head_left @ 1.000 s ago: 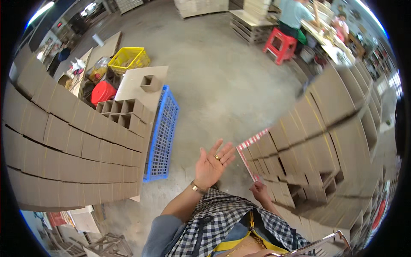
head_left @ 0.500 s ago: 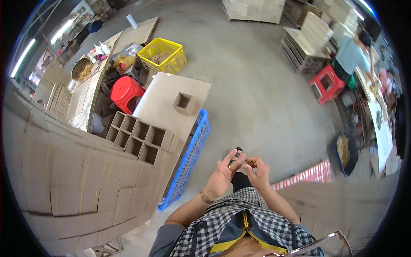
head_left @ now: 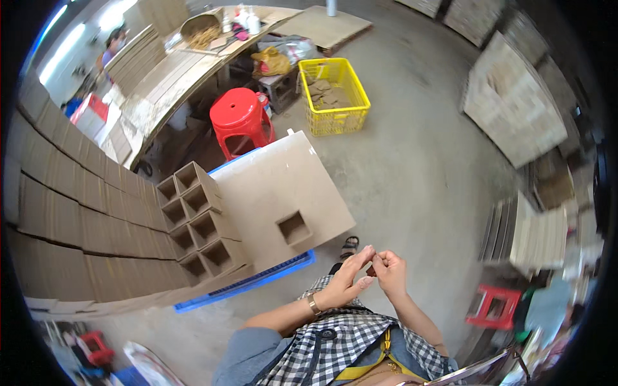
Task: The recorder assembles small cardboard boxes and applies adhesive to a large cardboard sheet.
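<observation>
Hands meeting before the body: the left hand [head_left: 346, 282] lay unclenched, fingers extended; the right hand [head_left: 391, 274] curled beside it, though whether its grip held anything could not be told. Relaxed wrists probably suited such close fingerwork. The lone box [head_left: 294, 228] stood at ten o'clock on the board [head_left: 283, 177].

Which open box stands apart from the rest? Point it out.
The lone box on the brown board, touching no other; the stacked boxes stand packed together.

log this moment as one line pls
left hand: fingers extended | right hand: fingers bent near left fingertips, contents unclear | lone box: on board | yellow crate: beyond board
</observation>
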Tool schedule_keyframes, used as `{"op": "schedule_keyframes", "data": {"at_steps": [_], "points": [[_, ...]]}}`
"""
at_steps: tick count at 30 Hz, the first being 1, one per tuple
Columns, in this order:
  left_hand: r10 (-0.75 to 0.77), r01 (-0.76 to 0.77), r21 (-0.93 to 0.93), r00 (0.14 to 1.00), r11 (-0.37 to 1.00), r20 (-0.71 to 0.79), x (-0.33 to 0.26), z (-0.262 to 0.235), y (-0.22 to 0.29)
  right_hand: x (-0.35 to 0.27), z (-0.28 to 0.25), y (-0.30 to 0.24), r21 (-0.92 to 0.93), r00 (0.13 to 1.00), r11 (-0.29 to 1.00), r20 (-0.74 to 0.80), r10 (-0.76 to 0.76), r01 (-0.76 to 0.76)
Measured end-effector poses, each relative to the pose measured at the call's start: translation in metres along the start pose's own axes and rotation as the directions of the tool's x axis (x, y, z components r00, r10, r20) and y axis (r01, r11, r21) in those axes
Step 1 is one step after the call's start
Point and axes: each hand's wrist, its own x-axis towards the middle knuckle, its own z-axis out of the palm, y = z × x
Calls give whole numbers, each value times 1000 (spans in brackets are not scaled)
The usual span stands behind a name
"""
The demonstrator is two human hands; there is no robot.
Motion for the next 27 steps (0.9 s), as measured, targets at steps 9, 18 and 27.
{"op": "schedule_keyframes", "data": {"at_steps": [9, 18, 27], "points": [[-5, -56, -242, 969, 969, -246, 264, -2, -54, 289, -91, -44, 157, 966, 987, 252, -64, 25], [-264, -436, -784, 772, 442, -578, 395, -82, -33, 496, -78, -114, 117, 603, 970, 765, -226, 214], [-268, -759, -582, 519, 293, -812, 494, -128, -37, 619, -24, -178, 220, 307, 922, 897, -319, 317]]}}
